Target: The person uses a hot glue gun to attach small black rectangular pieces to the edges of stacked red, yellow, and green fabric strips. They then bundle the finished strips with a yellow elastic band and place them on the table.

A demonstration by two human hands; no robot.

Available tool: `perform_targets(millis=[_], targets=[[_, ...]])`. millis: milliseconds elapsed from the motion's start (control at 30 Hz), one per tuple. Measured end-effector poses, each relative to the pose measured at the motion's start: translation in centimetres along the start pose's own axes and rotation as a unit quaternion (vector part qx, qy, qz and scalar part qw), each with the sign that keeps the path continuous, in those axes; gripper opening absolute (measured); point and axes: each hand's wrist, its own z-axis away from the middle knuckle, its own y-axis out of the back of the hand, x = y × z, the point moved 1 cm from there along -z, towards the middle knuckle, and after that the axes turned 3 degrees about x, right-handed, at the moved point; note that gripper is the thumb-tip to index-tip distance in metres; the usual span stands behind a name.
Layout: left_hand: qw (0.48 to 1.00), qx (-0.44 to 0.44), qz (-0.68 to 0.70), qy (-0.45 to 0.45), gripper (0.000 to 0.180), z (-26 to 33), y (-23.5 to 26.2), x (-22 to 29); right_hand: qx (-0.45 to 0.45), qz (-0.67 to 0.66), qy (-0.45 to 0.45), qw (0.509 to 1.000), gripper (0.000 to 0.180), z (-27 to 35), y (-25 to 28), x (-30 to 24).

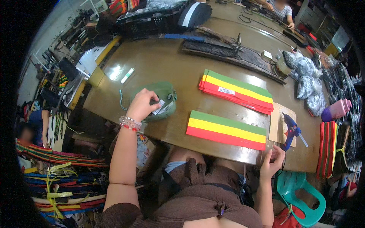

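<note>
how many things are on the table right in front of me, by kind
striped green-yellow-red sheet lying alone: 1
stack of the same striped sheets: 1
green pouch under the left hand: 1
blue glue gun: 1
cardboard piece under the gun: 1
total: 5

White label (pixel 226 90) on striped stack (pixel 237 91), white tags (pixel 162 108) on green pouch (pixel 164 99), bagged bundles (pixel 308 81) at right
</note>
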Motion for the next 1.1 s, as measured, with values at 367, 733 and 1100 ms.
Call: perform_targets(millis=[367, 733, 1100], targets=[[0.907, -0.045, 0.413, -0.064, 0.012, 1.2, -0.3, 11.7, -0.015, -0.191, -0.186, 0.964, 0.006, -0.7, 0.3, -1.3], [0.845, -0.258, 0.467, -0.018, 0.016, 9.2, -8.4, 22.0, -0.314, -0.295, -0.328, 0.841, 0.013, 0.6, 0.5, -5.9], [0.949, -0.085, 0.259, -0.156, 0.021, 4.0, -11.3, 22.1, -0.274, -0.080, -0.205, 0.936, 0.022, -4.7, -3.2, -4.1]])
